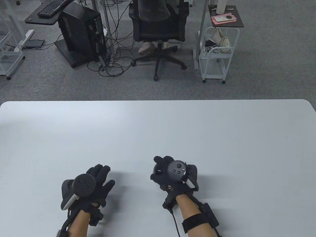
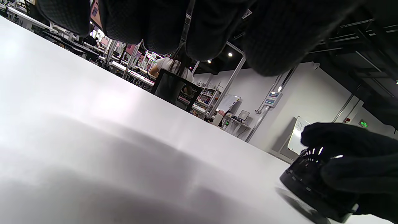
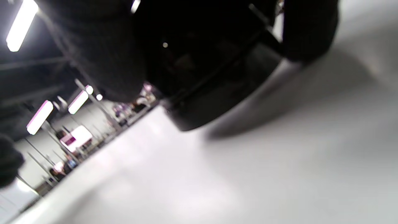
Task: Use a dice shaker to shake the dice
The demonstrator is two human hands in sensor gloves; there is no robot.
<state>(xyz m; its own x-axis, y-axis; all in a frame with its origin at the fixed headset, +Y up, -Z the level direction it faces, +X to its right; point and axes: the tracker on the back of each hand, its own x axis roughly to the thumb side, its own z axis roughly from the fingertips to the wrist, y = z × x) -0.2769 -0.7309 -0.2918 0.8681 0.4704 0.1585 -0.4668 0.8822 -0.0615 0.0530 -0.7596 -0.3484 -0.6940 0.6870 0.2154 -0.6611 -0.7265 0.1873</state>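
Two hands are seen near the desk's near edge. The dice shaker [image 2: 314,186] is gripped from above by the right hand [image 1: 172,174], probably to keep dice trapped; the left hand [image 1: 95,187] hovers spread, empty, beside it.

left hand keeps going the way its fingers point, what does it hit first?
Probably nothing. The left hand points away and slightly right over bare table; the way looks free to the far edge. The dice shaker under the right hand sits off to the right, though depth is uncertain.
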